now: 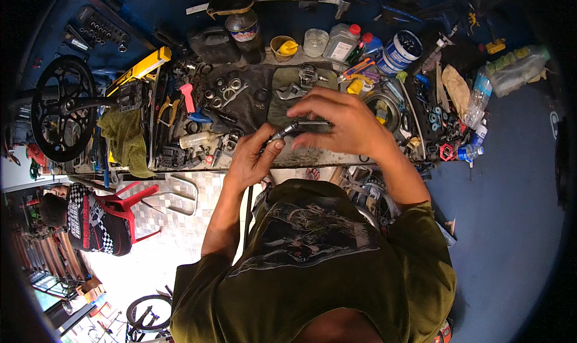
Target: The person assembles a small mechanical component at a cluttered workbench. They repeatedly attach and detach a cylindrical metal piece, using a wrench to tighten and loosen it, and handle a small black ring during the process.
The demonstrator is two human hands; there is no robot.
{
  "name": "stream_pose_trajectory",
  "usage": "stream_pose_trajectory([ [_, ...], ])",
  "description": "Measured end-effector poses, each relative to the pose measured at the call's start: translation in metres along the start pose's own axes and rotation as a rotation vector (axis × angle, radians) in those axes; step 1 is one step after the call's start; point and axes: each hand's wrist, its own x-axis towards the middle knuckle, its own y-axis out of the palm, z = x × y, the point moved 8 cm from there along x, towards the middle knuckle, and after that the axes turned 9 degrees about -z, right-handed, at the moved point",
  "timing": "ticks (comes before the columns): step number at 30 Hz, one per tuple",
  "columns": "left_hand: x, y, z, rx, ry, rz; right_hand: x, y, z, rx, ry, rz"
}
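Over the workbench's front edge, my left hand pinches a slim metal rod-like part between thumb and fingers. Its thin end points right, into the gap of my right hand. That hand is curved with thumb and fingers apart; no grip on the rod shows. Just beyond lie an adjustable wrench and a metal part with a threaded end on a dark cloth. Several metal rings sit to the left of them. The rod's exact kind is too small to tell.
A crankset with a black chainring stands at the left, near a green rag. Bottles, a grey jug and a white-blue tub line the back. Plastic bottles lie at right. Behind, a person sits on a red chair.
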Motion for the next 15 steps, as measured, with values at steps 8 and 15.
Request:
stream_pose_trajectory([
  [8,0.007,-0.004,-0.022,0.128,0.046,0.08,0.005,-0.006,0.036,-0.152,-0.224,0.076],
  [15,0.008,-0.007,-0.036,0.221,0.134,0.076,0.008,-0.005,0.041,-0.214,-0.213,0.172],
])
